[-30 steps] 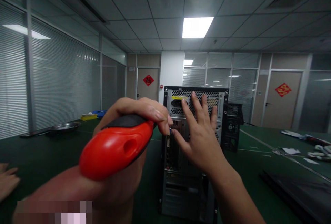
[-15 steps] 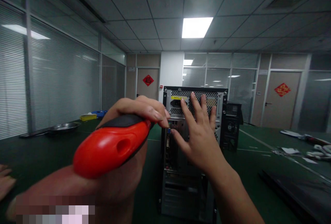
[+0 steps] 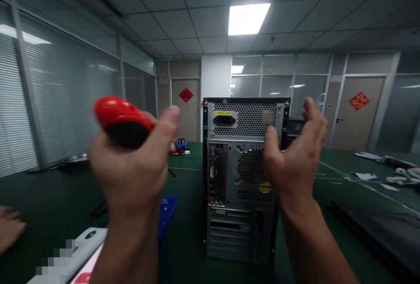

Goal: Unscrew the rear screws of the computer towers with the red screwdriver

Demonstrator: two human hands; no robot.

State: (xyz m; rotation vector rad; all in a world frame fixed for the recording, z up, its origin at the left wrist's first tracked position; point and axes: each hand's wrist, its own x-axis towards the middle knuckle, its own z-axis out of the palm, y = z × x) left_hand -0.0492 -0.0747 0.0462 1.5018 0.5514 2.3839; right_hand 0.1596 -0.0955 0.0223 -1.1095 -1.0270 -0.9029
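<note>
A desktop computer case (image 3: 242, 179) stands upright on the green table, its rear panel with ports, fan grille and power socket facing me. My left hand (image 3: 134, 170) is raised to the left of the case and grips a screwdriver with a red and black handle (image 3: 118, 120); the shaft is hidden. My right hand (image 3: 292, 152) hovers at the case's right edge, fingers apart and curled, thumb close to the rear panel, holding nothing.
A second computer case (image 3: 295, 128) stands behind the first. A blue tray (image 3: 166, 214) and a white object (image 3: 85, 242) lie near left. Another person's hand (image 3: 9, 227) rests at the left edge. A dark panel (image 3: 370, 227) lies right, and papers (image 3: 370, 174) far right.
My left hand pulled the screwdriver back from the case's rear and lifted it to the left. My right hand came off the top grille and moved to the case's right edge.
</note>
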